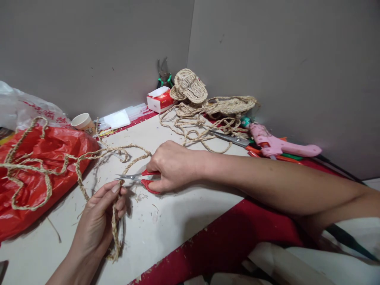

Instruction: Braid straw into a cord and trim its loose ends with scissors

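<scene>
Between the thumb and fingers of my left hand [101, 209] is pinched a braided straw rope [115, 227], whose frayed end hangs below the hand. My right hand [172, 168] grips small red-handled scissors [137, 177], with fingers in the loops. The scissor blades are slightly parted and lie at the piece of rope just above my left fingertips; whether they touch it I cannot tell. More of the braided rope runs behind both hands and leftward over a red plastic bag [63, 144].
A paper cup [84, 122], glue sticks [138, 112], a red tissue pack [160, 99] and green-handled pruners [164, 75] stand along the back wall. Coiled straw rope [190, 87] lies beside them. A pink glue gun [279, 142] rests at right among other tools. Straw scraps dot the white board [178, 221].
</scene>
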Available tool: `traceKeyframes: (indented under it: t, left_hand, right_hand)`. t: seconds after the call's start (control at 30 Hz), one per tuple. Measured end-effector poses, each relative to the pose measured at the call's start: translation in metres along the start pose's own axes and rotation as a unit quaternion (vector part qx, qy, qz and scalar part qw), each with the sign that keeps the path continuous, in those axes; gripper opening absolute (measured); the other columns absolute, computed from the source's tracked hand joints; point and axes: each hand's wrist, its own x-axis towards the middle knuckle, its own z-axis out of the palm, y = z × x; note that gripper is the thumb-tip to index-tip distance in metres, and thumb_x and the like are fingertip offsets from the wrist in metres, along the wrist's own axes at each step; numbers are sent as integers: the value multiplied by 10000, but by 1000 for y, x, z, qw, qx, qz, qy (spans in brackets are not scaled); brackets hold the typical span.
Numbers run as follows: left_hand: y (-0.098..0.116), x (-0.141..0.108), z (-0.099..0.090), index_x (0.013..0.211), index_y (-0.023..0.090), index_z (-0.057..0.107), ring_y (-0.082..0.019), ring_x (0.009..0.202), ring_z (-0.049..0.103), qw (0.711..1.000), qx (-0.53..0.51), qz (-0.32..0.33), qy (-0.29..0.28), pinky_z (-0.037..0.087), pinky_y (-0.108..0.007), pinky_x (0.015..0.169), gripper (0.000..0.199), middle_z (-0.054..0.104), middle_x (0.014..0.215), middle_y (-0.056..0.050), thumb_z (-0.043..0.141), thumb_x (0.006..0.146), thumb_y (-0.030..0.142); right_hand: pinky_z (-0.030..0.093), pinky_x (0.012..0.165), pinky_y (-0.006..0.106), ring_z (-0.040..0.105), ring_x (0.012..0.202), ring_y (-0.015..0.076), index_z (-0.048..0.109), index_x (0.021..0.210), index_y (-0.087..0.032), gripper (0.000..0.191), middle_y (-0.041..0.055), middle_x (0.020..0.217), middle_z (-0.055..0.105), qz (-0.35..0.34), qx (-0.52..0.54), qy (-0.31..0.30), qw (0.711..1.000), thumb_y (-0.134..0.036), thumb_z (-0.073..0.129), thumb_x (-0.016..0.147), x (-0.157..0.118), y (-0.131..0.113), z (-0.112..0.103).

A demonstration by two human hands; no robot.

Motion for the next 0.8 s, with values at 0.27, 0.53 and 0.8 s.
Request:
traceKeyframes:
  t: [0.27,0.53,0.8]
  left_hand:
    - [2,-1,-1,826,117,726,-64,491,459,1000,-16,-11,3,408,-161,397,189,623,699,-28,797,661,176]
    - [2,-2,3,785,121,713,-81,511,503,1000,-4,-15,25,431,-167,420,209,641,697,-42,827,615,166]
    - [2,-2,1,788,133,720,-73,511,494,1000,10,-11,17,423,-161,425,191,643,697,-34,824,642,199]
  right_hand:
    - [267,600,321,545,553,169,698,710,-139,393,103,644,683,-45,-120,4,992,-469,511,814,-3,-3,2]
    - [215,560,313,513,534,148,706,718,-149,329,77,610,671,-31,-102,-28,994,-408,538,834,-1,-7,0]
    - [218,561,314,529,544,155,707,715,-154,315,79,622,677,-46,-96,-29,994,-390,536,834,-3,-7,-3]
